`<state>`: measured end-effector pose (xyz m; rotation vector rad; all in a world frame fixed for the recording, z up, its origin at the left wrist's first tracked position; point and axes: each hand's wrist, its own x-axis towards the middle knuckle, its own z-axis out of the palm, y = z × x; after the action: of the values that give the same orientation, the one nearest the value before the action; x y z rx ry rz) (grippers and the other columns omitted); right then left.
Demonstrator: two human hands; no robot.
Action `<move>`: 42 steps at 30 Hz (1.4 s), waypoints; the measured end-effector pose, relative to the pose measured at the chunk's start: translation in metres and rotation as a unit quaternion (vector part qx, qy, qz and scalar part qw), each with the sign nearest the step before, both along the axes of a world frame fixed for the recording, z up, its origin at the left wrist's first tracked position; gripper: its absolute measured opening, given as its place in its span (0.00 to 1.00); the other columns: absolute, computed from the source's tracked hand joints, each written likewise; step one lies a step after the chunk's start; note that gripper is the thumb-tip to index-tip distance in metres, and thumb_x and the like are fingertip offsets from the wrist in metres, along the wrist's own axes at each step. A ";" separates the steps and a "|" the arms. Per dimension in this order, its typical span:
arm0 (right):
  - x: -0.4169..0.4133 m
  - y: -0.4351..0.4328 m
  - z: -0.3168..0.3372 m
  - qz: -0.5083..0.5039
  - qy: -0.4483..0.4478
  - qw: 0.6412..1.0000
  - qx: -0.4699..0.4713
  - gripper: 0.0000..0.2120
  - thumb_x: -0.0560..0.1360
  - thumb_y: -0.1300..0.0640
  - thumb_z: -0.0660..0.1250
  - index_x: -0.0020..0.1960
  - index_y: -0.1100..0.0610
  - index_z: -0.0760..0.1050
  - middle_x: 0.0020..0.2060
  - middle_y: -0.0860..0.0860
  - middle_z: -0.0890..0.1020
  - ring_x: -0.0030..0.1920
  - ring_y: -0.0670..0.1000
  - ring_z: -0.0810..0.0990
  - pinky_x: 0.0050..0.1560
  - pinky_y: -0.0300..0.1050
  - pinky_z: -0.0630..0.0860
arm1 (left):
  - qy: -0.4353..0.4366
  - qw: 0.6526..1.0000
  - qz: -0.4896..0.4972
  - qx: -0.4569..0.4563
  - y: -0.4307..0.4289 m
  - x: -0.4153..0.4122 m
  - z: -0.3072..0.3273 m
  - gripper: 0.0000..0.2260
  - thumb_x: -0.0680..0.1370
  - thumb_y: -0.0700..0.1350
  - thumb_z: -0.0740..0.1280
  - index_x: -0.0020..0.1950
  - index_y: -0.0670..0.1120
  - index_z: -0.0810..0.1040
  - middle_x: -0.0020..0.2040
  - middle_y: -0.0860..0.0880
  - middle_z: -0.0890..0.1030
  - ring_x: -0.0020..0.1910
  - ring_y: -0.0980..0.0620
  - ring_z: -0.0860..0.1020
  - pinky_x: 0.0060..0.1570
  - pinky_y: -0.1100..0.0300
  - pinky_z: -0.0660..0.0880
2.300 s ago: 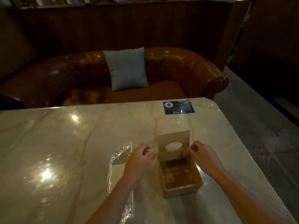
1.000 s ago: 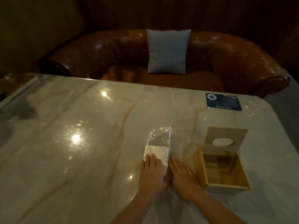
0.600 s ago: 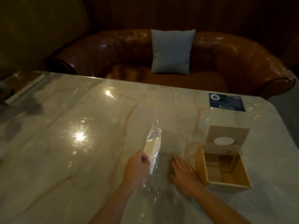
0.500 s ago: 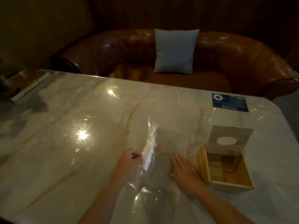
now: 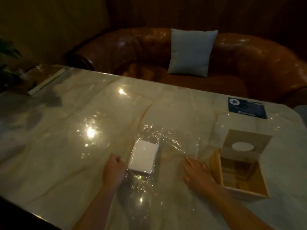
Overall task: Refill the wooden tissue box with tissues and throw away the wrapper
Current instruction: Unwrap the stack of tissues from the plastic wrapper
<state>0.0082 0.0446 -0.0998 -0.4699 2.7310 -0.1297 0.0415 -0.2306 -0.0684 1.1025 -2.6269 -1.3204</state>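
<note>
The wooden tissue box (image 5: 240,185) stands at the right of the marble table (image 5: 66,130). Its lid (image 5: 245,138), with an oval hole, is tipped up, and the inside looks empty. A white stack of tissues (image 5: 143,157) lies in the middle on a clear plastic wrapper (image 5: 167,138) that is spread around it. My left hand (image 5: 113,170) is curled at the stack's left edge and seems to pinch the wrapper. My right hand (image 5: 197,173) lies flat on the wrapper, fingers apart, just left of the box.
A blue card (image 5: 247,109) is stuck to the table behind the box. A book (image 5: 44,78) lies at the far left corner beside a plant. A brown leather sofa (image 5: 249,63) with a grey-blue pillow (image 5: 191,52) stands beyond the table.
My left hand has brought the lifted wrapper edge down to the left. The wrapper now lies spread out and the white stack shows. My right hand stays flat beside the box.
</note>
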 end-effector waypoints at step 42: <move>0.005 -0.026 -0.013 0.107 -0.021 0.993 -0.051 0.34 0.75 0.39 0.56 0.75 0.48 0.47 0.77 0.53 0.44 0.76 0.53 0.43 0.75 0.49 0.45 | 0.045 0.998 -0.038 -0.039 -0.024 -0.002 0.013 0.19 0.78 0.37 0.58 0.67 0.50 0.65 0.61 0.40 0.77 0.53 0.38 0.78 0.49 0.49 0.75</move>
<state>0.0129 0.0182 -0.1123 -0.7747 2.6210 -0.2206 0.0400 -0.2546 -0.0550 0.9202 -2.6549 -1.2367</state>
